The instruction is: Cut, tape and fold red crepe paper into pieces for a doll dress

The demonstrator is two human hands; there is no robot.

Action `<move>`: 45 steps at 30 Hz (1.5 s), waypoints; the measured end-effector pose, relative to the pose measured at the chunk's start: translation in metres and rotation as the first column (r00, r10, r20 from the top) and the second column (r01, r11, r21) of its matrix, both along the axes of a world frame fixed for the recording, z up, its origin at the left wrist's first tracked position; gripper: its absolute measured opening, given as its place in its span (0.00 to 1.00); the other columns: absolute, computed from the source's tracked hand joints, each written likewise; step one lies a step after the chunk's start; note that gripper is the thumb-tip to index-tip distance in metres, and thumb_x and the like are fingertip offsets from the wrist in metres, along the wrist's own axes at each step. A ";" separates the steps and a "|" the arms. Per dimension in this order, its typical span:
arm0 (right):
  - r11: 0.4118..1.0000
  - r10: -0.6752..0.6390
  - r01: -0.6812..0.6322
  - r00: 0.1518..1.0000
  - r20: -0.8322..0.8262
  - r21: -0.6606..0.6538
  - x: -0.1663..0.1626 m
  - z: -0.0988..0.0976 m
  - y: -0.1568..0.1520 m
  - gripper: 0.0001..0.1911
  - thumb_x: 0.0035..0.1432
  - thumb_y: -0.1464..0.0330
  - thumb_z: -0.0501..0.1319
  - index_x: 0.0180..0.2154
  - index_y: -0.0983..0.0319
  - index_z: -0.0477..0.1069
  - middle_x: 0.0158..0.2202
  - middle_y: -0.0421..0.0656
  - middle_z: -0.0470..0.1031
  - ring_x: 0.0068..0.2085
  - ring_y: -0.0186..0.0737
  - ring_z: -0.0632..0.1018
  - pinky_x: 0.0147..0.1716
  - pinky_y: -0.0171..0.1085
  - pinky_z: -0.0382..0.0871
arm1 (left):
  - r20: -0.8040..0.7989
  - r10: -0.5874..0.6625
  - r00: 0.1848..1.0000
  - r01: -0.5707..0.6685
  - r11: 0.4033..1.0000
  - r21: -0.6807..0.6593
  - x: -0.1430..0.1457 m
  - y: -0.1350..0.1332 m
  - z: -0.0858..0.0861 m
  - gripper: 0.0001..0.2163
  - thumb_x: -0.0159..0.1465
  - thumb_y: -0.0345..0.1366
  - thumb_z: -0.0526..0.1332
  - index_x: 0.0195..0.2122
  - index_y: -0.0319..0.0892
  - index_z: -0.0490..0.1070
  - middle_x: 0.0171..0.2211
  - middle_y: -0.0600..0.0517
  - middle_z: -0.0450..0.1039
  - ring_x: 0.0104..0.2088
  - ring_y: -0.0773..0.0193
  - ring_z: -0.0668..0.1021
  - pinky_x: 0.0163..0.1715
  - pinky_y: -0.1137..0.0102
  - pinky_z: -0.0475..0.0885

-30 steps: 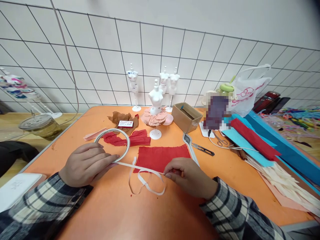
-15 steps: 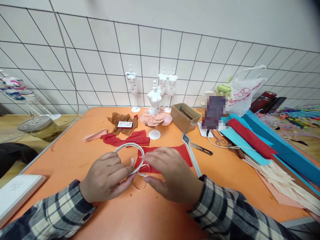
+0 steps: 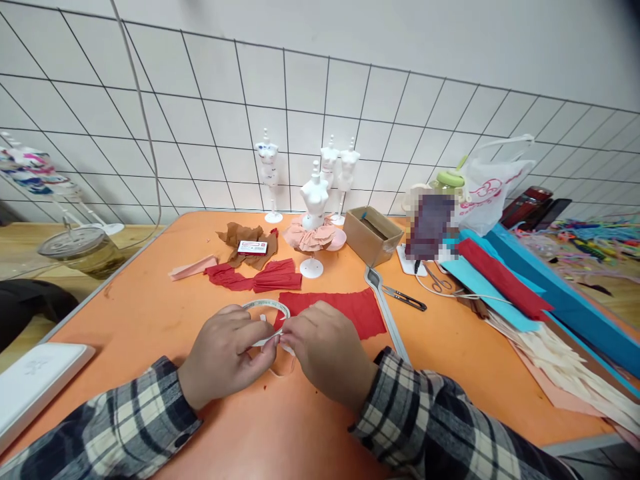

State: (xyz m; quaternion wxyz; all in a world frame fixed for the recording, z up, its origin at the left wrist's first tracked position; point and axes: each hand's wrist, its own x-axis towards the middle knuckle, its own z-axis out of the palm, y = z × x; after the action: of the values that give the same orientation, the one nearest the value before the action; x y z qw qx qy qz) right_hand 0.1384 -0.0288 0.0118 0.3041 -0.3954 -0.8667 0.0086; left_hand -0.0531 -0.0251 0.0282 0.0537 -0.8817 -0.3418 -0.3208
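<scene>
Closed round the near side of a thin white roll of tape (image 3: 273, 305) is my left hand (image 3: 223, 357), holding the ring tilted up over the table. My right hand (image 3: 327, 353) meets it at the fingertips, thumb and index pinched at the edge of the roll, on what looks like the tape's loose end. A thin pale strip (image 3: 284, 374) hangs below the hands. Behind them lies a flat red crepe paper piece (image 3: 345, 312), partly covered by my right hand. Gathered red crepe paper (image 3: 277, 275) sits farther back.
A white mannequin (image 3: 315, 200) wears a pink ruffled skirt (image 3: 311, 236). A cardboard box (image 3: 367, 243), thread snips (image 3: 406, 299) and scissors (image 3: 440, 283) are on the right, beside coloured paper strips (image 3: 505, 277). On the left lies a white device (image 3: 45, 387).
My right hand has come in from the right, its spread fingers closing into a pinch against the roll. The roll has tipped flatter in my left hand.
</scene>
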 end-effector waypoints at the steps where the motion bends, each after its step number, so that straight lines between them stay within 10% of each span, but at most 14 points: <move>1: 0.998 0.010 -0.011 1.000 0.026 0.069 0.000 0.001 -0.001 0.08 0.65 0.68 0.56 0.34 0.61 0.70 0.29 0.41 0.75 0.33 0.39 0.70 0.41 0.41 0.64 | 0.033 0.022 0.999 -0.019 0.997 -0.077 0.002 0.000 0.000 0.08 0.61 0.32 0.58 0.26 0.42 0.73 0.16 0.56 0.68 0.18 0.67 0.70 0.23 0.71 0.64; 5: 0.957 0.057 -0.082 0.994 0.096 0.279 0.005 0.006 -0.011 0.11 0.66 0.73 0.50 0.36 0.60 0.70 0.30 0.41 0.75 0.34 0.38 0.70 0.56 0.48 0.57 | 0.218 0.204 0.954 -0.117 0.927 -0.356 -0.012 0.011 0.002 0.12 0.63 0.36 0.56 0.24 0.42 0.72 0.18 0.57 0.71 0.19 0.68 0.73 0.19 0.75 0.66; 9: 0.952 0.228 -0.223 0.974 0.000 0.211 0.012 0.011 -0.020 0.11 0.65 0.73 0.53 0.35 0.56 0.71 0.31 0.38 0.78 0.34 0.36 0.73 0.55 0.46 0.59 | 0.370 0.522 0.769 -0.465 0.853 -0.237 -0.057 0.037 0.007 0.10 0.63 0.40 0.60 0.28 0.40 0.73 0.18 0.59 0.68 0.17 0.71 0.66 0.17 0.74 0.60; 17: 0.853 0.115 -0.418 0.734 -0.669 -0.311 0.028 0.019 -0.006 0.12 0.63 0.66 0.60 0.47 0.59 0.74 0.41 0.44 0.79 0.39 0.37 0.78 0.41 0.37 0.72 | -0.299 0.342 0.891 -0.363 0.932 -0.016 -0.085 0.076 -0.018 0.14 0.68 0.44 0.53 0.43 0.44 0.74 0.40 0.47 0.78 0.43 0.52 0.77 0.45 0.58 0.68; 22: 0.831 0.023 -0.401 0.716 -0.698 -0.385 0.036 0.014 -0.003 0.18 0.59 0.74 0.59 0.51 0.57 0.73 0.44 0.44 0.78 0.43 0.38 0.76 0.42 0.38 0.73 | -0.112 0.491 0.864 -0.490 0.871 0.043 -0.061 0.063 -0.019 0.30 0.60 0.55 0.59 0.56 0.37 0.64 0.52 0.33 0.70 0.53 0.36 0.70 0.54 0.40 0.58; 25: 0.875 0.049 -0.350 0.753 -0.656 -0.335 0.038 0.016 -0.002 0.19 0.60 0.74 0.58 0.52 0.57 0.72 0.45 0.44 0.78 0.43 0.38 0.76 0.42 0.39 0.73 | 0.134 0.134 0.982 -0.084 0.940 -0.331 -0.026 0.026 -0.010 0.19 0.68 0.47 0.50 0.55 0.45 0.63 0.49 0.42 0.73 0.50 0.49 0.75 0.50 0.54 0.70; 27: 0.909 0.094 -0.320 0.783 -0.615 -0.268 0.039 0.018 -0.003 0.18 0.61 0.73 0.58 0.53 0.56 0.72 0.47 0.45 0.78 0.46 0.40 0.76 0.46 0.41 0.71 | 0.242 -0.059 0.969 0.195 0.782 -0.591 0.001 0.001 -0.010 0.16 0.69 0.44 0.50 0.55 0.47 0.64 0.48 0.45 0.75 0.47 0.55 0.77 0.45 0.61 0.74; 36: 0.938 0.121 -0.279 0.820 -0.559 -0.207 0.037 0.010 -0.005 0.24 0.59 0.76 0.57 0.56 0.56 0.66 0.49 0.45 0.75 0.42 0.37 0.76 0.46 0.40 0.72 | 0.519 0.284 0.806 0.418 0.347 -0.840 0.021 -0.015 -0.012 0.11 0.63 0.45 0.62 0.33 0.42 0.71 0.27 0.54 0.71 0.23 0.69 0.71 0.22 0.75 0.70; 40: 0.866 -0.017 -0.224 0.880 -0.474 -0.447 0.038 -0.014 0.002 0.38 0.58 0.73 0.59 0.67 0.60 0.45 0.62 0.53 0.64 0.51 0.42 0.74 0.49 0.44 0.71 | 0.634 0.377 0.676 0.532 0.345 -0.773 0.008 -0.004 -0.011 0.11 0.62 0.45 0.65 0.34 0.42 0.71 0.28 0.54 0.73 0.28 0.70 0.74 0.30 0.77 0.72; 45: 0.817 0.192 -0.204 0.978 -0.079 -0.539 0.047 -0.037 0.005 0.48 0.58 0.65 0.60 0.69 0.67 0.33 0.68 0.56 0.52 0.68 0.52 0.54 0.66 0.55 0.44 | 0.708 0.493 0.505 0.665 0.302 -0.684 0.001 0.012 -0.016 0.09 0.57 0.39 0.69 0.32 0.40 0.72 0.27 0.53 0.73 0.30 0.68 0.75 0.33 0.76 0.73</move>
State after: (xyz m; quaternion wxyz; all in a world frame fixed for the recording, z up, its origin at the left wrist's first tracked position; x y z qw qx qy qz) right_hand 0.1855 -0.0235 -0.0253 0.1857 -0.3731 -0.8616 0.2898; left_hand -0.0518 -0.0130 0.0121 -0.6733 -0.4592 -0.3739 -0.4427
